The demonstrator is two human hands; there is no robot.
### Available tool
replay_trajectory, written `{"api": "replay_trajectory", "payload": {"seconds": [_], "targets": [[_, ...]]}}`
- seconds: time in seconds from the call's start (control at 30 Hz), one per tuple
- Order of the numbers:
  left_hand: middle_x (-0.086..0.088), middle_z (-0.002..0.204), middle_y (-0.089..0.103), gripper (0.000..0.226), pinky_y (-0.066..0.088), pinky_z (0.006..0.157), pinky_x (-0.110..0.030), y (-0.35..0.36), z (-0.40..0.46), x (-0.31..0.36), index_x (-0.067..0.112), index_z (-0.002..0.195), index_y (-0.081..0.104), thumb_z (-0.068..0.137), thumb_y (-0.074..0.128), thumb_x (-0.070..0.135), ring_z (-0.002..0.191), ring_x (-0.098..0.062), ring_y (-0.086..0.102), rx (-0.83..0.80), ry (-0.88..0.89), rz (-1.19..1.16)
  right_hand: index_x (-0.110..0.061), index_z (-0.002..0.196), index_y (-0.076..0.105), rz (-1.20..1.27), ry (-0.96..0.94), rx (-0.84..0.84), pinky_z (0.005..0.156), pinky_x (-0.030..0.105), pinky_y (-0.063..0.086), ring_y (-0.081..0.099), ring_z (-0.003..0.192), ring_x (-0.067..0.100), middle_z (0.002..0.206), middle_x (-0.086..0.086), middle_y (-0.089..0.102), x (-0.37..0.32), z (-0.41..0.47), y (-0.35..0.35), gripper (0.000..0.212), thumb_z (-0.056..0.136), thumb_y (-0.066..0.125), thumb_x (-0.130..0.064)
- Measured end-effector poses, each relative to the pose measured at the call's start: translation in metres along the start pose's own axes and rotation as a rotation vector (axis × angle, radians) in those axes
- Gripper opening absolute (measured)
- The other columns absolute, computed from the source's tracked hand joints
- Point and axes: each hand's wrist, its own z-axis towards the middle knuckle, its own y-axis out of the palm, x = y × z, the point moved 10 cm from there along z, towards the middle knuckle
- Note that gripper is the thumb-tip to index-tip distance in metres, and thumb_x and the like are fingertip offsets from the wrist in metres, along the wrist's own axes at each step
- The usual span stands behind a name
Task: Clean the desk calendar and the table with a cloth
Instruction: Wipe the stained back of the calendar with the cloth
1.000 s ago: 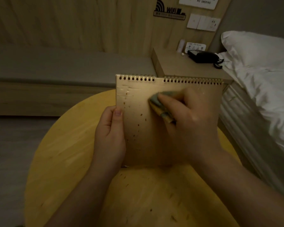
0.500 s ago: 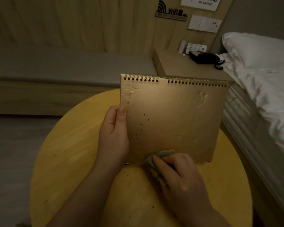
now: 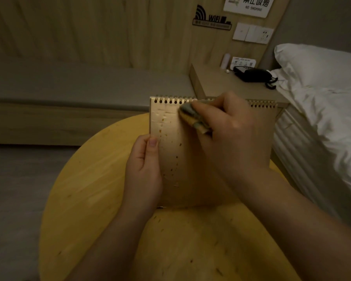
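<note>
1. Nearest, we see the round wooden table, its top flecked with small dark specks in front of the calendar; we judge that it awaits wiping once the calendar is finished.
2. Next, our left hand grips the left edge of the desk calendar, thumb laid flat on its face, so that the card stands upright on the table and does not slide under rubbing pressure.
3. Above it, our right hand is curled round a bunched cloth and presses it against the upper part of the calendar's face, just below the spiral binding. A top-edge placement suits a downward stroke, we judge.
4. A column of dark spots and streaks shows left of the cloth, so we judge the calendar only partly cleaned.
5. Farther back, a bedside shelf carries a black telephone; a white pillow lies to the right, well apart from the work.
</note>
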Motion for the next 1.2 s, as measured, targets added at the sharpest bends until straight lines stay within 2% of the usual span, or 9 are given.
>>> {"api": "replay_trajectory", "payload": {"seconds": [0.17,0.27,0.43,0.6,0.7,0.83,0.9,1.07,1.2], "targets": [[0.016,0.083,0.071,0.032,0.052,0.065,-0.017,0.0,0.001,-0.001,0.031,0.091,0.066,0.112,0.043,0.028,0.075,0.0,0.063,-0.001,-0.008,-0.035,-0.002,0.118,0.077,-0.021,-0.025,-0.004,0.067,0.032,0.032,0.058,0.082,0.035,0.09,0.019,0.061,-0.008,-0.012,0.005,0.028,0.091,0.077,-0.008],[0.005,0.09,0.075,0.031,0.057,0.07,-0.03,0.0,0.002,-0.006,0.034,0.091,0.068,0.11,0.044,0.031,0.082,-0.011,0.067,-0.005,-0.037,-0.071,0.0,0.117,0.077,0.033,-0.044,-0.063,0.059,0.041,0.046,0.058,0.078,0.036,0.087,0.019,0.06,-0.013,-0.046,0.016,0.026,0.094,0.074,-0.011],[0.016,0.087,0.074,0.031,0.052,0.066,-0.014,-0.001,0.004,-0.006,0.028,0.093,0.068,0.113,0.044,0.025,0.077,0.003,0.065,-0.01,-0.034,-0.059,-0.004,0.116,0.076,0.031,-0.041,-0.182,0.054,0.044,0.047,0.056,0.075,0.034,0.086,0.014,0.061,-0.019,-0.113,0.035,0.024,0.094,0.075,-0.013],[0.018,0.087,0.074,0.036,0.05,0.066,-0.012,0.0,0.005,-0.005,0.041,0.09,0.071,0.112,0.044,0.029,0.077,0.006,0.063,-0.025,-0.034,-0.064,-0.008,0.111,0.079,0.072,-0.057,-0.236,0.051,0.042,0.05,0.056,0.071,0.031,0.082,0.009,0.061,-0.028,-0.149,0.045,0.02,0.094,0.078,-0.018],[0.017,0.091,0.075,0.036,0.051,0.069,-0.014,0.0,0.004,-0.004,0.043,0.093,0.072,0.111,0.044,0.03,0.08,0.004,0.066,-0.03,-0.038,-0.082,-0.007,0.114,0.078,0.094,-0.048,-0.231,0.054,0.043,0.05,0.056,0.074,0.031,0.086,0.01,0.061,-0.024,-0.139,0.041,0.021,0.097,0.074,-0.02],[0.012,0.094,0.077,0.032,0.056,0.072,-0.02,-0.001,0.004,-0.007,0.031,0.097,0.071,0.113,0.044,0.023,0.084,-0.002,0.069,-0.018,-0.061,-0.093,-0.003,0.117,0.076,0.098,-0.036,-0.181,0.057,0.042,0.048,0.056,0.078,0.032,0.089,0.014,0.061,-0.021,-0.095,0.028,0.03,0.1,0.058,-0.02],[0.008,0.094,0.078,0.032,0.059,0.074,-0.027,0.0,0.004,-0.009,0.031,0.097,0.07,0.113,0.043,0.023,0.085,-0.008,0.07,-0.026,-0.074,-0.095,-0.001,0.117,0.076,0.097,-0.042,-0.137,0.059,0.042,0.049,0.058,0.08,0.035,0.089,0.017,0.062,-0.022,-0.066,0.021,0.03,0.098,0.062,-0.018],[0.012,0.086,0.072,0.03,0.053,0.068,-0.021,0.0,0.004,-0.004,0.025,0.098,0.068,0.114,0.042,0.023,0.077,-0.003,0.062,-0.038,-0.041,-0.07,-0.002,0.116,0.077,0.096,-0.025,-0.042,0.062,0.044,0.048,0.057,0.082,0.038,0.091,0.02,0.06,-0.022,-0.003,0.009,0.029,0.097,0.062,-0.018],[0.002,0.089,0.071,0.031,0.054,0.07,-0.026,0.001,0.003,-0.005,0.029,0.098,0.069,0.113,0.042,0.028,0.078,-0.006,0.062,-0.058,-0.044,-0.07,-0.005,0.117,0.077,0.018,-0.016,-0.048,0.064,0.047,0.047,0.056,0.088,0.038,0.096,0.019,0.06,-0.024,0.018,0.01,0.024,0.097,0.065,-0.012]]}}
